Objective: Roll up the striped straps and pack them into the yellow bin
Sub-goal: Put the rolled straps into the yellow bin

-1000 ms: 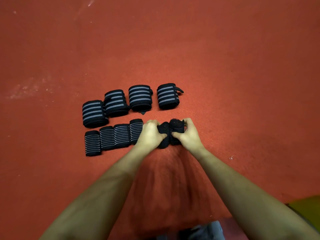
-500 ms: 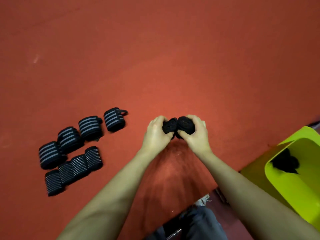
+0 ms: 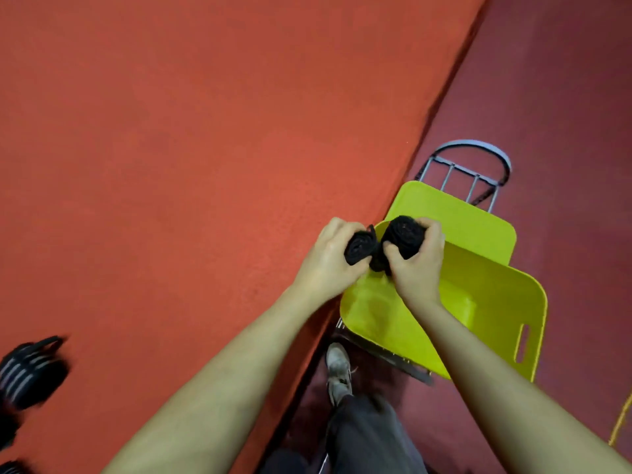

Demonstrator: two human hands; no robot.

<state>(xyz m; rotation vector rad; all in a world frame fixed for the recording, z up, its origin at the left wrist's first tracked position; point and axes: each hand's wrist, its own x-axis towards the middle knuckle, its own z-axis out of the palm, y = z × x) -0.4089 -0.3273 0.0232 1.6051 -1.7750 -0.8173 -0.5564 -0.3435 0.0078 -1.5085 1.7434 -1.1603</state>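
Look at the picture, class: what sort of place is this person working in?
Probably a gym or sports hall: a wide red padded mat on dark red flooring, striped rolled straps like training wraps, and a yellow bin for kit.

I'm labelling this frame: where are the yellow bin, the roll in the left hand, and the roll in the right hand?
yellow bin [image 3: 492,295]: head view, inner wall.
left-hand roll [image 3: 359,248]: head view, coiled end.
right-hand roll [image 3: 403,234]: head view, coiled end.

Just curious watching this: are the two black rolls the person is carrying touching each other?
Touching. In the head view the left hand's roll and the right hand's roll press together side by side, with no yellow of the bin showing between them.
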